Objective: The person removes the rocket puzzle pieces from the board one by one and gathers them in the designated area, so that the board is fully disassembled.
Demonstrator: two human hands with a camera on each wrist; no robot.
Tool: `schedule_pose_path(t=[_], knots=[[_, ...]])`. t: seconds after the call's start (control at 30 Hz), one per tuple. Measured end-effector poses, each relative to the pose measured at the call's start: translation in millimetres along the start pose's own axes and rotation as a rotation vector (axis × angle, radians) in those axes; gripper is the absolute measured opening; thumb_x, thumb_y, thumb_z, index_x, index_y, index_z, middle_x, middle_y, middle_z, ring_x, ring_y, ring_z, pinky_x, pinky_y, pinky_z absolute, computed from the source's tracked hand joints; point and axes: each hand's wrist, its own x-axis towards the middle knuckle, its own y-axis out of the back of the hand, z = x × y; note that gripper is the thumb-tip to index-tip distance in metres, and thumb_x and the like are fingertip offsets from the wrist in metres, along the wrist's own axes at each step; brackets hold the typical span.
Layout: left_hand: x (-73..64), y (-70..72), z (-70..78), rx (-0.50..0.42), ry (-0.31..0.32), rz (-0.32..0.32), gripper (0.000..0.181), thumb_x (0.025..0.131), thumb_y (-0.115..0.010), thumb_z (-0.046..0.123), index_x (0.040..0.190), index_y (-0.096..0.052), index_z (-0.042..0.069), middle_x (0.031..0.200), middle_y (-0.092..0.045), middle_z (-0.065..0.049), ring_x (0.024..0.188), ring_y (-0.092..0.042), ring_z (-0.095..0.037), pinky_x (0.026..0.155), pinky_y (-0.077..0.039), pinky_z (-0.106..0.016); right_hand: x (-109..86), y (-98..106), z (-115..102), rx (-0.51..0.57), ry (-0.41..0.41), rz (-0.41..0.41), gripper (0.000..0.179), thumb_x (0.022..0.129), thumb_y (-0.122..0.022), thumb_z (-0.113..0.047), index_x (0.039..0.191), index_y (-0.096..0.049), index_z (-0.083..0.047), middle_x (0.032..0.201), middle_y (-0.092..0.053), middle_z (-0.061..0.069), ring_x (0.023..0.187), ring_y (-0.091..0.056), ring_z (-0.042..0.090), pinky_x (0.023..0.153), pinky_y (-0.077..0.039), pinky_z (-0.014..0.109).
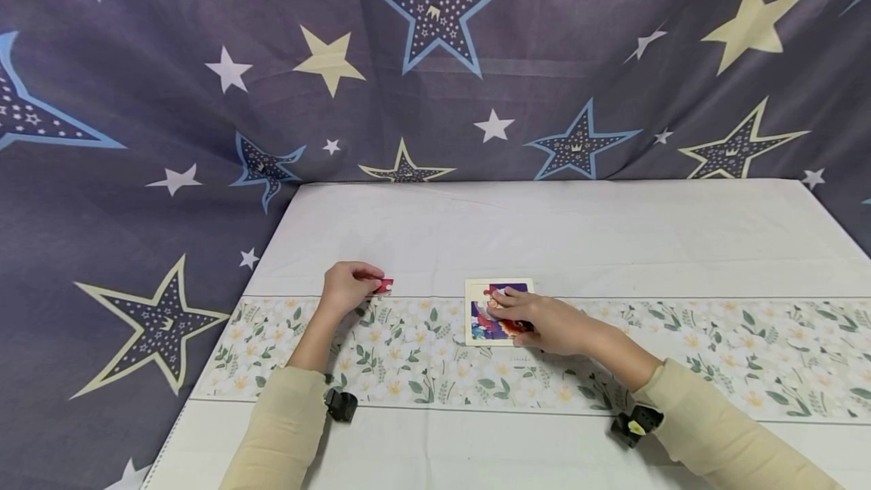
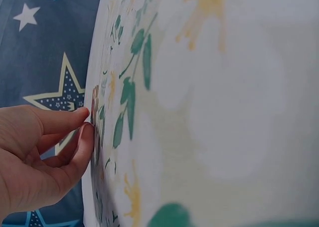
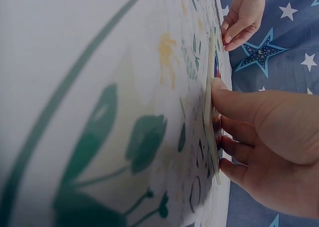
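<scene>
Nearest, on the near side of the puzzle board (image 1: 468, 316) and off to its left and right, beige sleeves (image 1: 728, 429), with small black devices (image 1: 340, 405) at the cuffs. Under most of the puzzle board and out past both sides of it, a floral strip (image 1: 408, 354) of pale flowers and green leaves. At the puzzle board's right and partly over it, the right hand (image 1: 554, 324), fingers spread and only slightly bent, fingertips on the purple, blue and orange picture (image 1: 485, 327), thumb by the near right corner; nothing gripped. Inside the cream border, towards the far left corner, a pale patch. Left of the puzzle board, well apart, the left hand (image 1: 349, 284), thumb and forefinger pinched on a red puzzle piece (image 1: 385, 286); whether touching the table (image 1: 544, 233) or just above, impossible to tell. Beyond the puzzle board, more white table, then a dark curtain (image 1: 435, 112) with blue, cream and white stars.
</scene>
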Motion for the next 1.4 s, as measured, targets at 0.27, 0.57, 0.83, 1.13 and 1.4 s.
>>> schedule_pose_path(t=[0.27, 0.57, 0.83, 1.13, 1.4], knots=[[-0.6, 0.4, 6.1, 0.058, -0.052, 0.005, 0.013, 0.087, -0.065, 0.005, 0.096, -0.074, 0.003, 0.094, -0.073, -0.016, 0.084, -0.066, -0.027, 0.069, -0.052, -0.03, -0.2, 0.3, -0.2, 0.003, 0.003, 0.003, 0.056, 0.086, -0.069, -0.014, 0.139, -0.051, -0.01, 0.149, -0.043, 0.017, 0.138, -0.039, 0.04, 0.101, -0.046, 0.05], [-3.1, -6.7, 23.3, 0.028, -0.096, -0.055, 0.017, 0.087, -0.067, 0.005, 0.103, -0.071, 0.0, 0.094, -0.072, -0.018, 0.082, -0.067, -0.026, 0.067, -0.054, -0.028, -0.7, -0.5, -0.6, 0.001, 0.002, 0.007, 0.056, 0.086, -0.07, -0.015, 0.139, -0.051, -0.01, 0.149, -0.043, 0.017, 0.137, -0.04, 0.04, 0.101, -0.045, 0.05], [-6.4, -17.3, 45.7, 0.031, -0.162, -0.131, 0.02, 0.088, -0.067, 0.009, 0.106, -0.071, 0.004, 0.099, -0.071, -0.014, 0.089, -0.065, -0.024, 0.074, -0.052, -0.031, -1.6, -0.9, 0.2, -0.016, -0.001, 0.009, 0.056, 0.086, -0.069, -0.017, 0.139, -0.051, -0.011, 0.149, -0.044, 0.016, 0.138, -0.04, 0.039, 0.1, -0.047, 0.049], [-8.8, -34.8, 72.4, -0.012, -0.201, -0.217, 0.021, 0.088, -0.067, 0.011, 0.108, -0.071, 0.006, 0.101, -0.072, -0.011, 0.091, -0.065, -0.022, 0.074, -0.053, -0.029, -1.3, -1.2, 2.0, 0.008, 0.007, 0.015, 0.055, 0.087, -0.069, -0.016, 0.139, -0.051, -0.01, 0.148, -0.044, 0.017, 0.138, -0.04, 0.04, 0.101, -0.045, 0.05], [-12.8, -57.4, 86.5, -0.012, -0.257, -0.3, 0.018, 0.088, -0.068, 0.013, 0.105, -0.072, 0.007, 0.101, -0.072, -0.01, 0.09, -0.064, -0.021, 0.077, -0.052, -0.029, -0.6, -1.4, 3.1, 0.022, 0.01, 0.022, 0.054, 0.087, -0.069, -0.015, 0.138, -0.052, -0.01, 0.148, -0.045, 0.017, 0.137, -0.04, 0.04, 0.101, -0.045, 0.051]])
